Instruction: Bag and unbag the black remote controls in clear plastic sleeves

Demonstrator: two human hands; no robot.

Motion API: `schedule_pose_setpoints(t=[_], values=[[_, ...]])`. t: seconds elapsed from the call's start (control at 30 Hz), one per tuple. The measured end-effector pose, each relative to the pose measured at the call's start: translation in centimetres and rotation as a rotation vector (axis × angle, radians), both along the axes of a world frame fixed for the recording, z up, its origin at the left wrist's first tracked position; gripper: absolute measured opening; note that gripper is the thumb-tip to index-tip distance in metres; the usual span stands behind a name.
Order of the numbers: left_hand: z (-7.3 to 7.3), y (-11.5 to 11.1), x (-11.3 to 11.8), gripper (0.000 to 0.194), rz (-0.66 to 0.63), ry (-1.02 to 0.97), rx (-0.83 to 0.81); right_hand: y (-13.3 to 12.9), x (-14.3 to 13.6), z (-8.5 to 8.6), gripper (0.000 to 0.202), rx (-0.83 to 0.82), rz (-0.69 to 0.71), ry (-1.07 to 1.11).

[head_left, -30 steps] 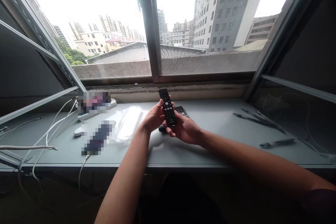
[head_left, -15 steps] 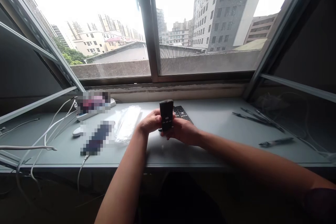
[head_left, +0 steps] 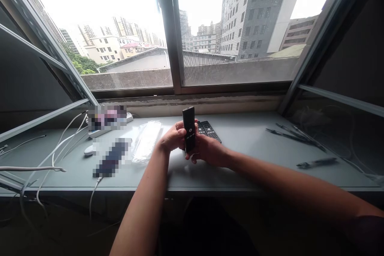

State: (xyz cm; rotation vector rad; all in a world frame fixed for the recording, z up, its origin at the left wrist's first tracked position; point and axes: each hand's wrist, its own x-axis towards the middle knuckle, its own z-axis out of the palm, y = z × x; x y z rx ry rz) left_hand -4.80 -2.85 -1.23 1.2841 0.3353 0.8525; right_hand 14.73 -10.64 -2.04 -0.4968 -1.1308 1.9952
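Observation:
A slim black remote control (head_left: 189,122) stands nearly upright between my hands, its button side towards me. My left hand (head_left: 174,137) grips its left side, with the thumb on the edge. Round the lower right side and bottom end curl the fingers of my right hand (head_left: 210,150). Some fingertips behind the remote are hidden. Just behind my right hand, two more black remotes (head_left: 210,129) with many buttons lie side by side on the desk, partly covered by that hand.
Left of my hands lie clear plastic bags (head_left: 147,142), a blurred-out phone (head_left: 111,158) on a cable, a white mouse-like object (head_left: 89,151) and a power strip (head_left: 129,117). Several pens (head_left: 295,136) and one thicker pen (head_left: 316,163) lie at right. Metal frame posts (head_left: 297,84) flank the desk (head_left: 252,128).
The held remote has turned slightly and risen a little, its top now angled so a narrower face shows. My right fingers have shifted at its lower end.

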Motion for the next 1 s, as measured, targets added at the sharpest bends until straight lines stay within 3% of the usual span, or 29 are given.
schedule_pose_setpoints(t=[0.1, 0.23, 0.33, 0.5, 0.67, 0.83, 1.0], values=[[0.5, -0.2, 0.6, 0.074, 0.067, -0.038, -0.021, 0.1, 0.0, 0.0, 0.048, 0.009, -0.032, 0.011], [0.8, -0.2, 1.6, 0.066, 0.301, 0.084, -0.068, 0.4, -0.1, -0.6, 0.036, 0.002, -0.128, -0.076], [0.9, -0.3, 2.1, 0.068, 0.358, 0.140, -0.094, 0.6, 0.0, -0.9, 0.033, -0.011, -0.154, -0.089], [1.7, -0.6, 2.1, 0.075, 0.309, 0.000, -0.165, 0.5, 0.4, -0.4, 0.038, 0.021, -0.112, -0.045], [2.1, -0.6, 1.6, 0.071, 0.150, -0.063, -0.227, 0.1, 0.6, 0.2, 0.042, 0.041, -0.055, -0.056], [1.2, -0.8, 1.0, 0.062, 0.007, -0.014, -0.107, 0.1, 0.5, -0.2, 0.037, 0.066, -0.072, -0.091], [0.1, -0.5, -0.1, 0.078, -0.180, 0.172, 0.022, 0.1, 0.0, -1.0, 0.041, 0.081, -0.098, -0.107]])
